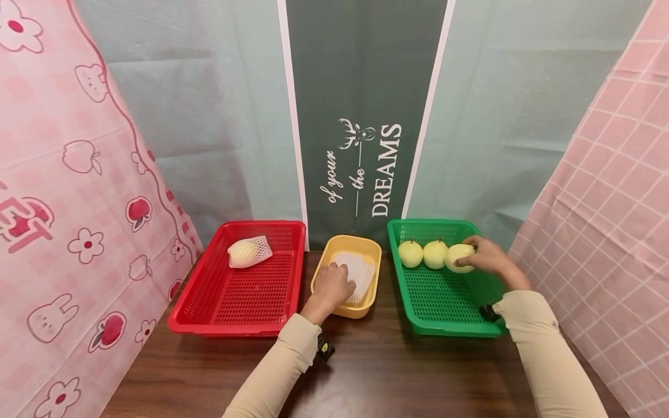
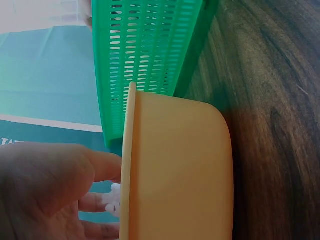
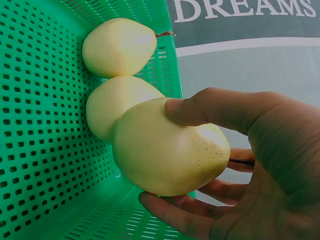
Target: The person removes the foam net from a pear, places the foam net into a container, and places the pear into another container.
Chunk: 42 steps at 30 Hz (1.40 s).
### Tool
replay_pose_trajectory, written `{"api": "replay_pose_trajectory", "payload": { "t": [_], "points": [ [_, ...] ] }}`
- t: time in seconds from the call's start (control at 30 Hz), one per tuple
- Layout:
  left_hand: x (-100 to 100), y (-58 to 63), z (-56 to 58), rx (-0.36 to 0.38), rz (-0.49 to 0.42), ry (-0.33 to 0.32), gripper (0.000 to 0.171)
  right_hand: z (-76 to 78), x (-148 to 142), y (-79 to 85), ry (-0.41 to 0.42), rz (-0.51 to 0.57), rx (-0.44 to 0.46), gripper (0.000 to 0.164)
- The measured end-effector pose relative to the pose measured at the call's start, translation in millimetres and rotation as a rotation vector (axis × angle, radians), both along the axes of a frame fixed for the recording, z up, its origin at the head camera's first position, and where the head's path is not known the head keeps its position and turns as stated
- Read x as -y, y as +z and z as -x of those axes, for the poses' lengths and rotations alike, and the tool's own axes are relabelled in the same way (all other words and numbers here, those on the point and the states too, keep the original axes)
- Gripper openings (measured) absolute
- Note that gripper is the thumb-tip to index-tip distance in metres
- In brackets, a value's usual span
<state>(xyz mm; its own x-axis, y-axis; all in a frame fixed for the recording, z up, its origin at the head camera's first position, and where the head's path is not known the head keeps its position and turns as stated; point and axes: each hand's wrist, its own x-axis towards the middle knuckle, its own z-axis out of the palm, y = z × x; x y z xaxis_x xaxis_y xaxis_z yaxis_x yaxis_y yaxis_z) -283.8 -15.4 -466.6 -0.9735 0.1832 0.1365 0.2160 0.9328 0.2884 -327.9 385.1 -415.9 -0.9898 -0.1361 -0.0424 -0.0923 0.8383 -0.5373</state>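
Observation:
In the head view, my right hand (image 1: 488, 255) holds a pale yellow-green pear (image 1: 460, 257) at the right of the green basket (image 1: 444, 328). The thumb lies on top of this pear (image 3: 170, 150) and the fingers curl beneath it, as the right wrist view shows. Two more pears, a middle one (image 1: 435, 254) and a left one (image 1: 410, 253), sit beside it in a row. My left hand (image 1: 334, 285) reaches into the yellow container (image 1: 351, 312) and pinches a white foam net (image 2: 114, 200); its fingertips are partly hidden behind the rim. More foam nets (image 1: 360, 276) lie there.
At the left stands a red basket (image 1: 237, 332) with a pear in a foam net (image 1: 250, 252) near its back. All three containers rest on a dark wooden table (image 1: 376, 371). A printed curtain (image 1: 360, 69) hangs close behind, with pink cloths at both sides.

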Motion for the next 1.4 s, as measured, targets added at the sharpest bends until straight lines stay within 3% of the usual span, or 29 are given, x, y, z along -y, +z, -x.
{"api": "replay_pose_trajectory", "payload": {
  "t": [0.8, 1.17, 1.4],
  "points": [
    [-3, -9.1, -4.1, 0.084, -0.106, -0.005, 0.029, 2.4, 0, -7.9, 0.056, -0.124, 0.023, 0.076],
    [-2, -13.6, -6.3, 0.074, -0.105, -0.017, 0.029, 7.9, -5, -19.9, 0.077, -0.142, 0.032, 0.074],
    [-1, -14.7, -7.8, 0.081, -0.08, -0.015, 0.032, 7.5, -2, -18.1, 0.084, -0.159, 0.038, 0.075]
  ]
}}
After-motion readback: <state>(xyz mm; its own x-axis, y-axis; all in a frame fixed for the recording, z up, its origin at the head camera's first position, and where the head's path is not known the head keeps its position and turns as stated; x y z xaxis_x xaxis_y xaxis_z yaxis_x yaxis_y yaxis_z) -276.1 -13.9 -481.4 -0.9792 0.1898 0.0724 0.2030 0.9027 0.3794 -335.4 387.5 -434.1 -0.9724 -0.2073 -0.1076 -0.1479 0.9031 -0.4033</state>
